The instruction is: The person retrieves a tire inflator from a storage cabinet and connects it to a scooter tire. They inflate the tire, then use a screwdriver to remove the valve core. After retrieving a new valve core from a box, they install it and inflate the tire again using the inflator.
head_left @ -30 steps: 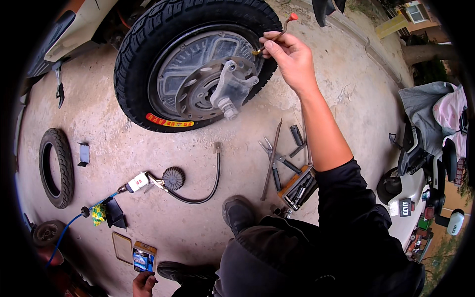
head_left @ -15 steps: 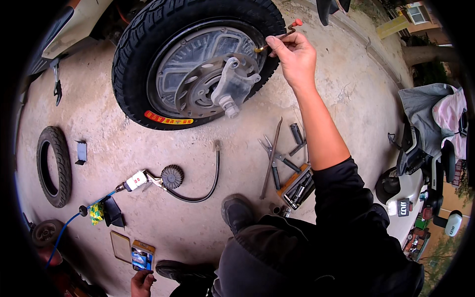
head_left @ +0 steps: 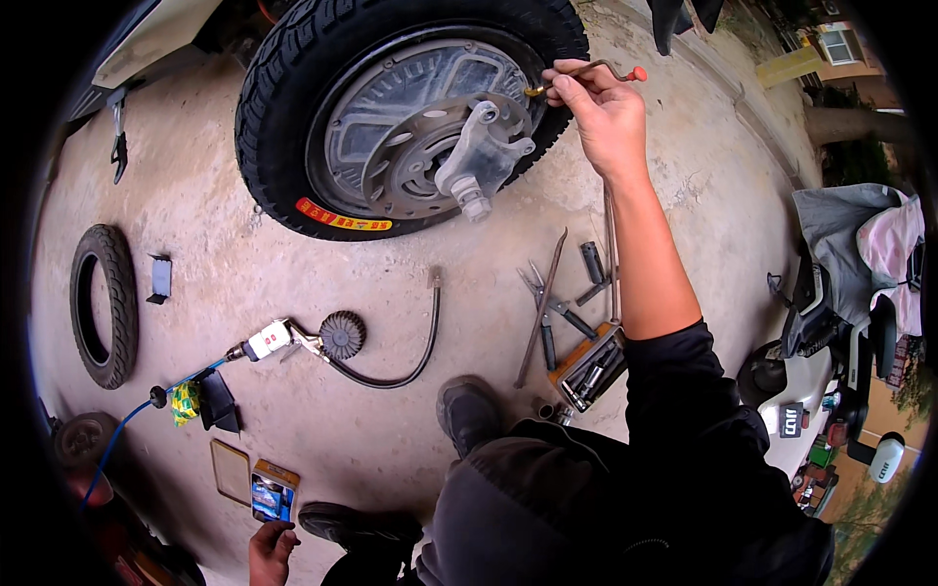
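My right hand [head_left: 608, 117] is pinched round a thin crank-shaped rod tool [head_left: 618, 68] with a red knob on its end. The tool's other end lines up with the brass valve stem [head_left: 534, 92] at the rim of the wheel [head_left: 303, 166]. This wheel has a black knobbly tyre, and a grey hub with a brake disc and axle bracket faces me. Low on the left, my left hand [head_left: 274, 555] has thumb and fingers together beside a small tin [head_left: 274, 490] holding blue packets. Whatever that hand may hold is too small to make out.
An inflator gun [head_left: 269, 340] with round gauge and black hose [head_left: 427, 342] lies mid-floor. Near my right arm are a pry bar [head_left: 542, 313], pliers [head_left: 547, 308] and a toolbox [head_left: 591, 366]. A loose tyre [head_left: 105, 308] rests at left; a scooter [head_left: 816, 313] stands right.
The red knob has swung from above my right fingers round to their right as the tool turned. The whole view has shifted slightly. My left hand stays by the tin.
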The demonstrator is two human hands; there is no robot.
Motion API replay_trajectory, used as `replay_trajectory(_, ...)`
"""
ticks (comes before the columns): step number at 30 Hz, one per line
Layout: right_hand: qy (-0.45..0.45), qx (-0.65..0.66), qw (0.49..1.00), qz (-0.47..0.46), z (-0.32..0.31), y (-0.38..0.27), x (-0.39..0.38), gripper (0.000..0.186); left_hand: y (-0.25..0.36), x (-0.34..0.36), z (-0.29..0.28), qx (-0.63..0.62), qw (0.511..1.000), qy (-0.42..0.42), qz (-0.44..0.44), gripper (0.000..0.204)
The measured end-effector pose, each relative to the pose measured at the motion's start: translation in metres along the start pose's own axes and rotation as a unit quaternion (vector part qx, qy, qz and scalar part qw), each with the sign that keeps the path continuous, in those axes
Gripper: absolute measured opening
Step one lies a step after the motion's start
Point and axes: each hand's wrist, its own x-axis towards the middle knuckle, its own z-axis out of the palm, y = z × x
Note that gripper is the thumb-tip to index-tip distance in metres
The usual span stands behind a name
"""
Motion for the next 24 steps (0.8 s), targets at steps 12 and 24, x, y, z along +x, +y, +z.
replay_trajectory(12,0.083,-0.167,0.982,-0.009,0.000,0.003,-0.002,0.027,0.006,0.000,0.002,0.013,1.000,0.005,-0.004,0.041)
replay_trajectory(24,-0.005,-0.104,0.994,0.036,-0.005,-0.017,0.002,0.017,0.003,0.001,0.002,0.017,1.000,0.006,0.003,0.038)
